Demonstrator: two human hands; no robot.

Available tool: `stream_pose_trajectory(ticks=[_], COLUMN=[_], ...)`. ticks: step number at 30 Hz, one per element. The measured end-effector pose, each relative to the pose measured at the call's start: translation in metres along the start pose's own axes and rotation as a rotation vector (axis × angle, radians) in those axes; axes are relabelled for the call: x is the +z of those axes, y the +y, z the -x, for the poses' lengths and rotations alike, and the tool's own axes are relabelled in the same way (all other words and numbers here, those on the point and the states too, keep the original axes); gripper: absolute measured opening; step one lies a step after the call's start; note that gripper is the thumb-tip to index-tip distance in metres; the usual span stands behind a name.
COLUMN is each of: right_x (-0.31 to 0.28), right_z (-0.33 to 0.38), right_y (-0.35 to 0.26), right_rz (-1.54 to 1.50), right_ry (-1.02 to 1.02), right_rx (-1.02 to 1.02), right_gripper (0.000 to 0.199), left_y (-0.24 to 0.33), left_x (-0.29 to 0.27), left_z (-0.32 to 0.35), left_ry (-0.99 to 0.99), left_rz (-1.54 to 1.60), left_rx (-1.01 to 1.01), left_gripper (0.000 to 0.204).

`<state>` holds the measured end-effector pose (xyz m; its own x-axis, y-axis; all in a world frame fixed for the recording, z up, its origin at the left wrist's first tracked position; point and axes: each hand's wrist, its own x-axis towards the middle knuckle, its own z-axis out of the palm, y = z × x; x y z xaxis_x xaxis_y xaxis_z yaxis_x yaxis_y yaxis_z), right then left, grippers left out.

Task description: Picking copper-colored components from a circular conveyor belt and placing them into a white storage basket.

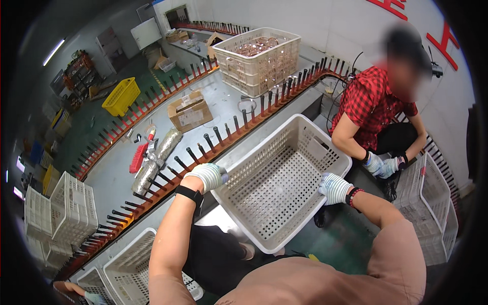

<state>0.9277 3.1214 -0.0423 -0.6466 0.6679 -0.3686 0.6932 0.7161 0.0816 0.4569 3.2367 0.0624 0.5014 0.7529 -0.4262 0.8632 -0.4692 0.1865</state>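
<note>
A white perforated plastic crate [272, 190] is tilted in front of me, its inside bare. My left hand [207, 177], in a striped knit glove, is closed on the crate's left rim. On the opposite rim my right hand [334, 189] is closed too, its fingertips curled inside the wall. To the left of the crate runs a conveyor with upright black-tipped pegs [217, 134] along its edge.
A white crate of copper-coloured parts [256, 61] stands on the grey table beside a cardboard box [189, 112] and a red brush [138, 157]. A co-worker in a checked shirt [368, 101] crouches at right by stacked crates [424, 188]. More crates [68, 208] sit at left.
</note>
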Motion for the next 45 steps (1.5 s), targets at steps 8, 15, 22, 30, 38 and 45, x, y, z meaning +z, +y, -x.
stream_pose_trajectory(ticks=[8,15,22,30,38,45], right_x=[0.014,0.023,0.025,0.008,0.037,0.032], right_z=[0.019,0.021,0.009,0.009,-0.017,-0.051], right_y=[-0.041,-0.053,-0.071,-0.057,-0.043,-0.063], right_rz=[-0.024,-0.079,-0.055,-0.278,-0.607,-0.193], right_ry=[0.262,0.377,0.404,0.053,0.406,0.180], right_rx=[0.332,0.510,0.549,0.489,0.639,0.917], right_gripper=[0.036,0.033,0.026,0.032,0.031,0.033], left_y=[0.026,0.055,0.101,0.161,0.124,0.142], left_x=[-0.003,0.000,0.010,-0.037,0.011,-0.006], left_z=[-0.010,-0.034,-0.070,-0.037,-0.100,-0.120], left_ry=[-0.055,-0.072,-0.217,0.182,-0.176,-0.183], left_rz=[-0.063,-0.219,-0.363,-0.045,-0.113,-0.196], left_rx=[-0.005,0.000,0.229,0.497,0.383,0.402], left_gripper=[0.044,0.045,0.045,0.042,0.049,0.052])
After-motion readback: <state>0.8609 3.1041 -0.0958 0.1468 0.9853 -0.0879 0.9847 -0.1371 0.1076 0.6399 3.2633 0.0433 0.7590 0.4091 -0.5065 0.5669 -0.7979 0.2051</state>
